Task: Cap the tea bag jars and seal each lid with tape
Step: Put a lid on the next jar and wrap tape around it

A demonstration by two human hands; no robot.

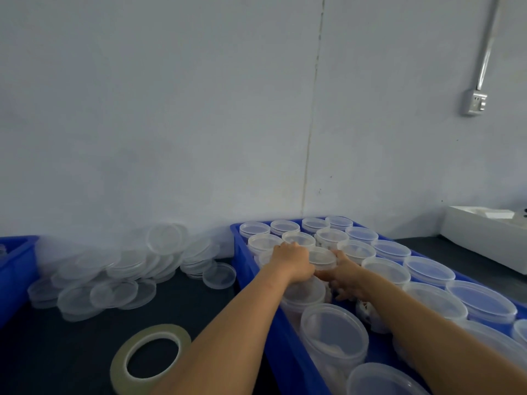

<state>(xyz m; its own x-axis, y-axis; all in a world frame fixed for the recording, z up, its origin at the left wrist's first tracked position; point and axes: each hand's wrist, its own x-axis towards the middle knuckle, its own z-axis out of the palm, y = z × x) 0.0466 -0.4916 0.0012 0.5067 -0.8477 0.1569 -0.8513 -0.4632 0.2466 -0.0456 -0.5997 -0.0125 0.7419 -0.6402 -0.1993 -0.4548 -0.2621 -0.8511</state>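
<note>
A blue crate (273,346) on the right holds several clear plastic jars with lids. Both my hands reach into its middle. My left hand (293,262) and my right hand (346,276) curl round the sides of one lidded jar (323,256) between them. A capped jar (333,333) stands nearer to me in the crate. A pile of loose clear lids (114,276) lies on the dark table at the left. A roll of clear tape (151,359) lies flat on the table near the front.
Another blue crate (14,269) sits at the far left edge. A white box-like machine (490,238) stands at the right against the wall. A wall socket (475,102) is mounted above it. Dark table top (71,352) shows between the crates.
</note>
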